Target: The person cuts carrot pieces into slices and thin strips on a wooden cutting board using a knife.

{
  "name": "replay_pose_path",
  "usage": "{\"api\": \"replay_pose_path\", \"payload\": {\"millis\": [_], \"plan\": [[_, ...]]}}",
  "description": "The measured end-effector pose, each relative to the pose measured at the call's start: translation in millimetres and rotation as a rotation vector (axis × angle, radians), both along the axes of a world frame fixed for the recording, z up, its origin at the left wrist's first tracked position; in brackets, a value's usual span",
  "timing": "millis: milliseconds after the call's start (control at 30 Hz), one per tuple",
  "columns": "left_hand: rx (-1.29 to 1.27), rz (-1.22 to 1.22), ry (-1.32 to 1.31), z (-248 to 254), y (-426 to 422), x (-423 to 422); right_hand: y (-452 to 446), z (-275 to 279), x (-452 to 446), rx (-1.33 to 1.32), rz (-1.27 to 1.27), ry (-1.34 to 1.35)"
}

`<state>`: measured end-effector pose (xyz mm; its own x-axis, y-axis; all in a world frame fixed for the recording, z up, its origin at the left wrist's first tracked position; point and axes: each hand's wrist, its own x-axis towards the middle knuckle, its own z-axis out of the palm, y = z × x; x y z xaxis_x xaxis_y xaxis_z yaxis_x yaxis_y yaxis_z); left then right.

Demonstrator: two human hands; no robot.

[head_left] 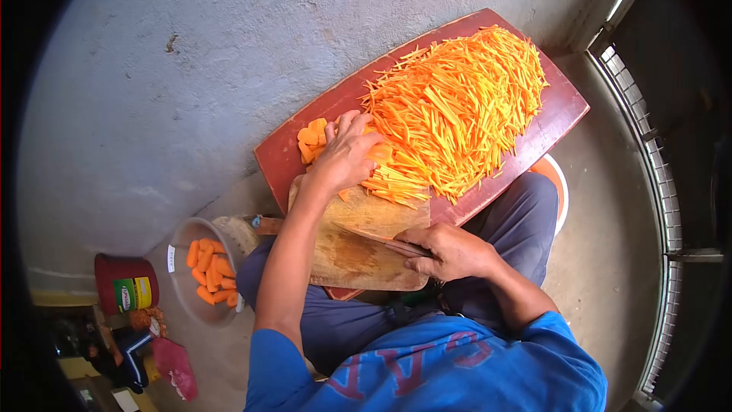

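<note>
Left hand [345, 154] spread its fingers over carrot slices [308, 137], likely firm but slippery; right hand [451, 250] clenched a stiff knife [399, 246], best held by its handle.

Knife [374, 239] in the right fingers [421, 236]: smooth metal blade. Cutting board [351, 263] below them: matt wood. Tabletop [560, 103] beneath and beyond the left fingers [347, 120]: smooth, glossy. Wall [229, 53] past these: rough, matt.

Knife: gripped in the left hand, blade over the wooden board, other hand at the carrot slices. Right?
Wrong hand. The head view shows the knife gripped in the right hand; the blade is over the wooden board, and the other hand, the left, is at the carrot slices.
</note>
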<state>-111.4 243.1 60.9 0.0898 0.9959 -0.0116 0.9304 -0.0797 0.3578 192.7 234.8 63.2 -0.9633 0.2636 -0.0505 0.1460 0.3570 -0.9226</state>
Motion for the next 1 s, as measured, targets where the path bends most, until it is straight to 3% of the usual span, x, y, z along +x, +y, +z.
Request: {"api": "replay_pose_path", "payload": {"millis": [133, 300, 433, 567, 733, 900, 1000], "plan": [[0.120, -0.010, -0.114, 0, 3, -2, 3, 5, 2, -0.029, -0.002, -0.085], [0.405, 0.033, -0.154, 4, -16, -4, 2, -7, 6, 0.002, 0.019, 0.017], [0.577, 0.155, -0.045, 24, -70, 10, -7, 25, 7, 0.161, 0.071, -0.170], [0.705, 0.304, -0.019, 11, -149, 38, -29, 34, 19, 0.236, 0.036, -0.106], [0.524, 0.527, -0.297, -27, -222, 76, -38, 49, 40, 0.122, -0.067, -0.224], [0.461, 0.507, -0.331, -45, -234, 89, -43, 50, 28, 0.046, -0.156, -0.241], [0.426, 0.583, -0.281, -40, -227, 94, -49, 44, 3, 0.105, -0.088, -0.210]]}}
